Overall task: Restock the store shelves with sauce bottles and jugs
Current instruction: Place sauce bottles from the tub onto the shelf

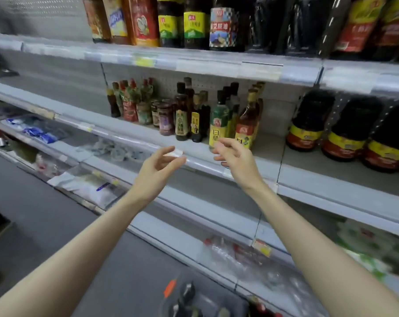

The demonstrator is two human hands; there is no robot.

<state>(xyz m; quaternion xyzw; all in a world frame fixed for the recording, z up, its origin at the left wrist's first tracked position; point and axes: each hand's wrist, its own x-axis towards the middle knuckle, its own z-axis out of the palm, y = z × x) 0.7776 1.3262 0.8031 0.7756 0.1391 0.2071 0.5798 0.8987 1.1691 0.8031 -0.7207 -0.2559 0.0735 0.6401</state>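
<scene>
Store aisle, grey shelving over a grey floor (45, 225), motion blur throughout

Both hands are raised in front of the middle shelf (129, 137) and hold nothing. Left hand (158, 167): fingers (172, 160) apart, loosely curled. Right hand (236, 159): same, fingers apart and loosely curled, tips overlapping the base of a yellow-label bottle (218, 124); contact can't be confirmed

White price tag (177, 153) on the shelf rail sits right at the left fingertips; touching or not, can't tell

Just beyond the fingers: cluster of small sauce bottles (187, 115) and jars (165, 117), upright on the middle shelf. Right of the right fingers, same shelf: three dark jugs (345, 133) with red-and-yellow labels, in a row

Above the fingers: upper shelf (194, 60) carrying tall bottles (194, 21), cut off by the frame top

Below the fingers: lower shelves with clear-bagged packets (242, 255), too blurred to identify

Near the bottom edge, between the forearms: dark basket (228, 303) with dark bottle tops showing
</scene>
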